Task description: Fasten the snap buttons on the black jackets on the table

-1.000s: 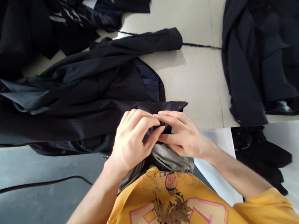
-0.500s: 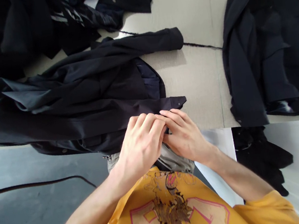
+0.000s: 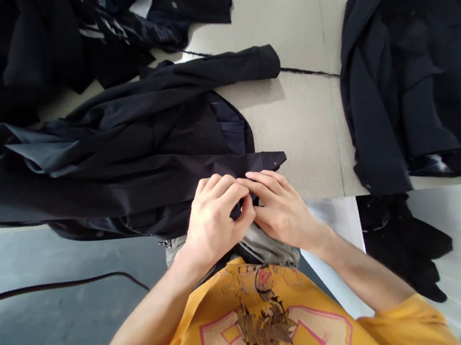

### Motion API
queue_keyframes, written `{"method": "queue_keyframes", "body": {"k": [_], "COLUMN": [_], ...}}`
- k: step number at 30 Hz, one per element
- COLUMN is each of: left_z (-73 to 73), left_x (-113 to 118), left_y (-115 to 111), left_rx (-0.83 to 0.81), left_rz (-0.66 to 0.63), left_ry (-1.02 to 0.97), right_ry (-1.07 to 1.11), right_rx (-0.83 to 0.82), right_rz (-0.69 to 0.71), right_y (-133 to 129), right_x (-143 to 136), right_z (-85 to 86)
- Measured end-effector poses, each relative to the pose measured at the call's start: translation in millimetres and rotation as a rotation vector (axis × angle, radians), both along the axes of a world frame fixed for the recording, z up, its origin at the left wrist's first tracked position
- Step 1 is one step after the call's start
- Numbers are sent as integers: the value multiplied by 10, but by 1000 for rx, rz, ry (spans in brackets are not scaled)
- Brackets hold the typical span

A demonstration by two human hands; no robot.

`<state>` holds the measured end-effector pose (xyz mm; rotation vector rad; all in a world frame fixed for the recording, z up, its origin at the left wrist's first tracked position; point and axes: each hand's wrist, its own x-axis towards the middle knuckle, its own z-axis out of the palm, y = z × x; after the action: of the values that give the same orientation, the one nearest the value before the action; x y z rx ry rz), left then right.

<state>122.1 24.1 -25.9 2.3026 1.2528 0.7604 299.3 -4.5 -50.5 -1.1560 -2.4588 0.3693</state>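
A dark jacket point(image 3: 129, 180) lies across the table, one sleeve stretched toward the right and a navy lining showing at its open end. My left hand point(image 3: 219, 213) is closed on the jacket's edge near the table's front, thumb and index finger forming a loop with dark fabric visible inside. Touching it at the fingertips, my right hand point(image 3: 279, 205) is also closed on the same edge. A pointed cuff end with a small shiny dot sticks out just beyond my fingers. The fabric between the fingertips is mostly hidden.
Dark garments are heaped on the table point(image 3: 309, 128) at the back left. Another dark jacket point(image 3: 406, 87) hangs over the table's right part. Below it, black cloth point(image 3: 405, 245) lies on a white surface. A dark cable point(image 3: 58, 285) crosses the floor at left.
My left hand has shifted slightly left and its thumb has come down, opening a gap between thumb and index finger. My right hand has barely moved.
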Motion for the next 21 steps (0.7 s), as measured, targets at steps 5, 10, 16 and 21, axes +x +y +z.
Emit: {"method": "queue_keyframes", "body": {"k": [5,10,16,21], "left_z": [-40,-137,-249,-316], "left_x": [-89,-91,-28,-17], "left_y": [0,0,61,86], "left_rx": [-119,-216,-209,-212], "left_rz": [43,-39,-64,-67], "left_ry": [-121,-152,-204,-224], "right_ry": [6,24,74,68], "right_rx": [-30,-48,-24,-13], "right_rz": [-22,-13,-4,-2], "right_y": [-10,-13,-25,-35], "right_x": [57,64,49,47], "right_z": [3,-1,-13,-39]}}
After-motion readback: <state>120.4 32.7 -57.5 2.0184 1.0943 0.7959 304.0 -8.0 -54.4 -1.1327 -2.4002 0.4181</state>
